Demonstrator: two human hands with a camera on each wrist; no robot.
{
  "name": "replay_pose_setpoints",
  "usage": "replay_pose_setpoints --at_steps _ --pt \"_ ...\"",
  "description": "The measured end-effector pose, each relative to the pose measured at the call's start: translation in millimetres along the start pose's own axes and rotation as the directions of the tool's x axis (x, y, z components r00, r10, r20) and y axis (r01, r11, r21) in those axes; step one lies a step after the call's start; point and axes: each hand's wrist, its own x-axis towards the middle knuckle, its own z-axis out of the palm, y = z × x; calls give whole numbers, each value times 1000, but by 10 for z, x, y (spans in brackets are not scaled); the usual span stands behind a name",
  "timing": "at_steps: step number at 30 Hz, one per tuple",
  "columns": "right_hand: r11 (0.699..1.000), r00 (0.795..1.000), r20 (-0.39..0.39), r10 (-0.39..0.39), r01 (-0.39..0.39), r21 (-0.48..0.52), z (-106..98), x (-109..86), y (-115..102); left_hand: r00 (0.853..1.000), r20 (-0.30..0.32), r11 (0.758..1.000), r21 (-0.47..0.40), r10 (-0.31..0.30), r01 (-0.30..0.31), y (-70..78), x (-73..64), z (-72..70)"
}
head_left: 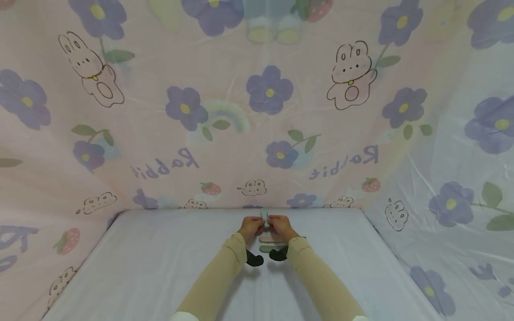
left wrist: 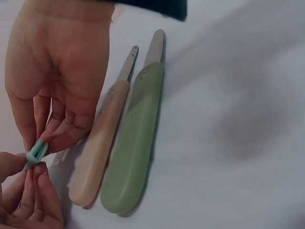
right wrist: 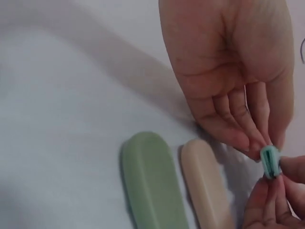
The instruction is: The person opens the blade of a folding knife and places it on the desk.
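Note:
Both hands meet at a small mint-green piece (head_left: 264, 216), which has a narrow dark slot in the end facing the right wrist camera. My left hand (head_left: 250, 226) pinches it from the left with its fingertips. From the right, the fingertips of my right hand (head_left: 282, 225) pinch the same mint-green piece (left wrist: 38, 151). I cannot tell what kind of thing it is. Nearer the body than the hands lie a peach-handled knife (left wrist: 101, 145) and a wider green-handled knife (left wrist: 136, 143), side by side, their metal blades pointing right in the head view.
Under the hands is a table with a white cloth (head_left: 160, 258). Curtains printed with rabbits and purple flowers (head_left: 269, 90) hang at the back and both sides. Dark wrist-worn cameras (head_left: 254, 258) hang beneath the forearms, close over the knives.

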Motion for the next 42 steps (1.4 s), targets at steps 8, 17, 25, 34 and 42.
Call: replay_pose_setpoints --at_steps 8,17,25,34,42 --pt "965 995 95 -23 -3 262 -155 -77 -61 987 152 996 -74 50 -39 132 -37 -41" --pt "931 979 205 -13 -63 361 -297 -140 -155 973 228 994 -106 42 -18 341 -181 3" --pt "961 962 272 -40 -38 275 -428 -409 -282 950 303 993 -108 75 -44 367 -412 21" --pt "995 950 307 -64 37 93 -533 -703 -281 945 304 989 -112 125 -95 264 -700 44" --pt "998 931 360 -60 56 22 -550 -1016 -113 937 306 986 -25 166 -167 104 -954 9"
